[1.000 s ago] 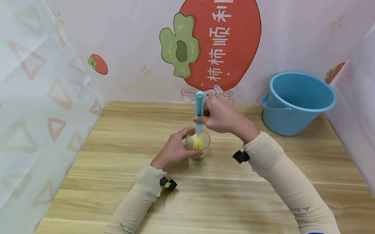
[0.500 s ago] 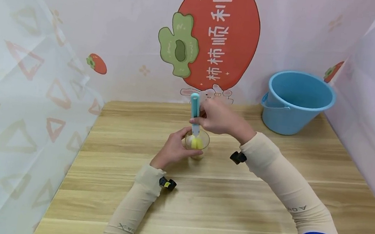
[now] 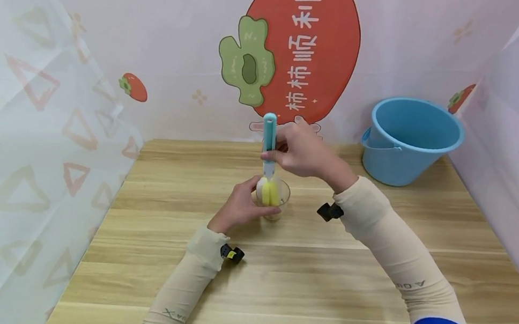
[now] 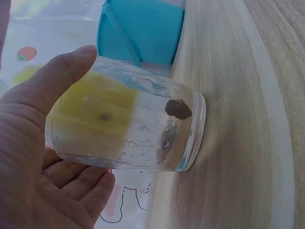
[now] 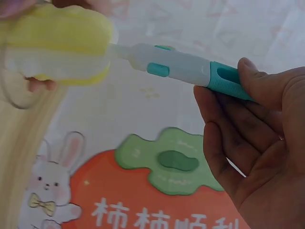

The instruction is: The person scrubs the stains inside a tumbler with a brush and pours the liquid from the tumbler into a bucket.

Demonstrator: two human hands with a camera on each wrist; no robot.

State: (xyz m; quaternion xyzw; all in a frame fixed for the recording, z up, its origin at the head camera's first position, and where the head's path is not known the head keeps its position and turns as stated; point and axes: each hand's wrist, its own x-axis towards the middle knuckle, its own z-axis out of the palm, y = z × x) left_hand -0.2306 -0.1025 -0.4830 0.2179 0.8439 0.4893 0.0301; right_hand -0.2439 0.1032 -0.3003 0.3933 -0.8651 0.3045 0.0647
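My left hand [image 3: 240, 208] grips a clear drinking glass [image 4: 152, 138], thumb on one side and fingers round the other. The glass's base is right at the wooden table, and a dark brown spot [image 4: 177, 109] shows near its bottom. My right hand [image 3: 302, 150] holds a cup brush by its teal handle [image 3: 269, 133], pinched between thumb and fingers above the glass. The brush's yellow and white sponge head [image 5: 62, 45] sits partly inside the mouth of the glass, with its upper part above the rim. Water drops cling to the glass wall below the sponge.
A light blue bucket [image 3: 385, 164] with its handle hanging down stands at the back right of the wooden table [image 3: 321, 288]. Behind the table hangs a white printed curtain [image 3: 182, 39] with a big red persimmon, and pale sheets flank both sides.
The brush dipped and shifted slightly left, then rose with my right hand, so more of the sponge shows above the rim. My left hand and the glass stay in place.
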